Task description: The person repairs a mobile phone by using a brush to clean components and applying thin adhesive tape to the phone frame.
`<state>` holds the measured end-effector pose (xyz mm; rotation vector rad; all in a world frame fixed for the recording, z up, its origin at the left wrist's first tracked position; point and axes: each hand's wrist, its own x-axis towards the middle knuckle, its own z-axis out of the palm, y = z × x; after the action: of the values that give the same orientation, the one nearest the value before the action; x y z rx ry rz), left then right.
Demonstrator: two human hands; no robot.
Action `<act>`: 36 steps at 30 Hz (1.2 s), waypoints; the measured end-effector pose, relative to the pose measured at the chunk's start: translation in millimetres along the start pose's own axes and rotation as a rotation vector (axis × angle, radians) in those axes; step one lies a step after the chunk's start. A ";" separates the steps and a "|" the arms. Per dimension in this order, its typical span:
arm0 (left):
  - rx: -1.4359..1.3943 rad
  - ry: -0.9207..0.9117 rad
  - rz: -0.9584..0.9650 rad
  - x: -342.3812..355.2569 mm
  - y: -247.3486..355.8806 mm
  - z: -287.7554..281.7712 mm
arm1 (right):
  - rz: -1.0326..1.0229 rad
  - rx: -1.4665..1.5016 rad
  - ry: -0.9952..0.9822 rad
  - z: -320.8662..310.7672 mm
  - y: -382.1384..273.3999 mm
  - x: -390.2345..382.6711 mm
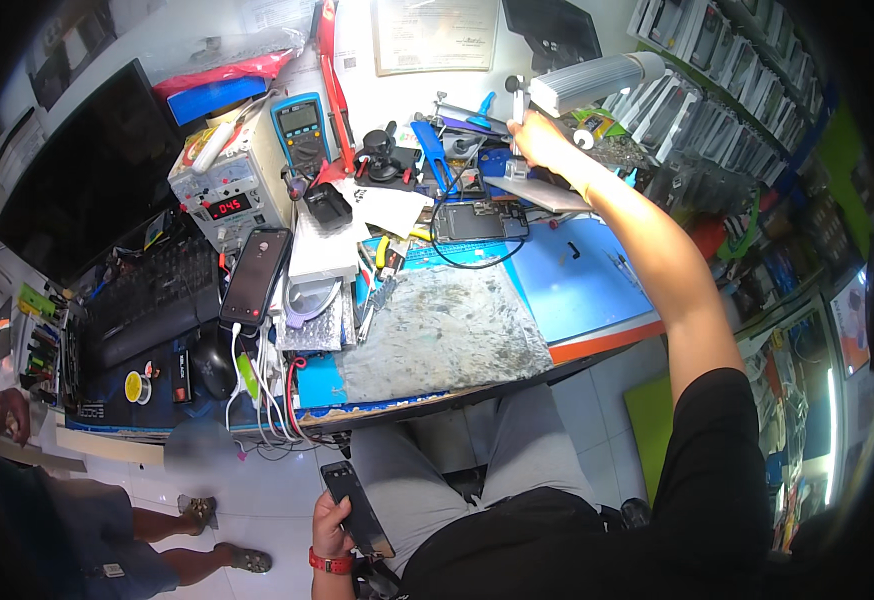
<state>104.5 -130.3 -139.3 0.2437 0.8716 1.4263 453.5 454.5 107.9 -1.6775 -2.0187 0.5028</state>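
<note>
My left hand (331, 522), with a red watch strap at the wrist, is closed around a dark smartphone (359, 508) above my lap. My right arm stretches over the bench, and my right hand (539, 138) is closed on the pale upright arm (518, 104) of a desk lamp. The lamp's long silver head (597, 82) juts out to the right, just above that hand. Below it, an opened phone (479, 222) with bare inner parts lies on a blue mat, a black cable looped over it. A stained grey work mat (447, 335) covers the bench's front.
At left stand a power supply (229, 195), a blue multimeter (303, 135), a keyboard (152, 300) and a monitor (92, 170). Another phone (256, 276) leans upright with a white cable plugged in. A second person's hand (2, 415) and legs show at left. Shelves of boxed parts (727, 60) line the right.
</note>
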 end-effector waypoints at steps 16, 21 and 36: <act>-0.048 0.015 -0.027 -2.3 7.8 17.9 | -0.161 -0.766 0.140 31.4 26.5 82.8; -0.066 0.070 -0.079 -3.4 9.3 10.7 | 0.010 -0.436 0.248 39.9 44.0 92.2; -0.088 0.030 -0.032 4.1 -3.1 -6.2 | 0.096 -0.286 0.292 57.8 34.3 101.2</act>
<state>102.5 -129.2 -147.0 0.1420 0.8316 1.4382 433.9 561.2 53.2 -1.8946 -1.8674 -0.0075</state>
